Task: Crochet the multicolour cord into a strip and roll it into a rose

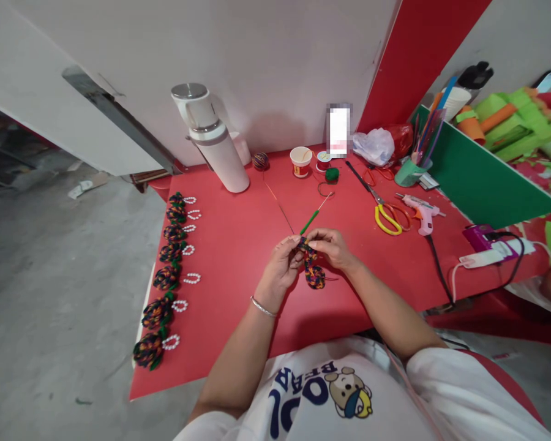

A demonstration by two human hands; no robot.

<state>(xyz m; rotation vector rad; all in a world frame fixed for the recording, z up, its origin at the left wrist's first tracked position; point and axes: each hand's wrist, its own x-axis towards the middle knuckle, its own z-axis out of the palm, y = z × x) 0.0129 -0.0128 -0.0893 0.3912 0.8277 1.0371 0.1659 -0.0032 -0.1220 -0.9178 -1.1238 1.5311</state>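
My left hand (282, 263) pinches one edge of a dark multicoloured crochet piece (315, 277), with a strand of yarn (278, 205) running from it towards the yarn ball (260, 161) at the back. My right hand (329, 246) is closed at the top of the same piece. A crochet hook (313, 219) with a green handle sticks up between the two hands, its thin metal end pointing away from me. Whether the right fingers touch the hook's handle is hard to make out. The curled lower end of the piece hangs below my fingers.
Crocheted flowers (166, 277) with white bead loops (191, 278) line the table's left edge. A tall white flask (220, 153), paper cup (300, 162), green yarn ball (332, 175), scissors (386, 217), pink glue gun (423, 211) and power strip (482, 257) stand or lie around. A green divider (477, 184) is right.
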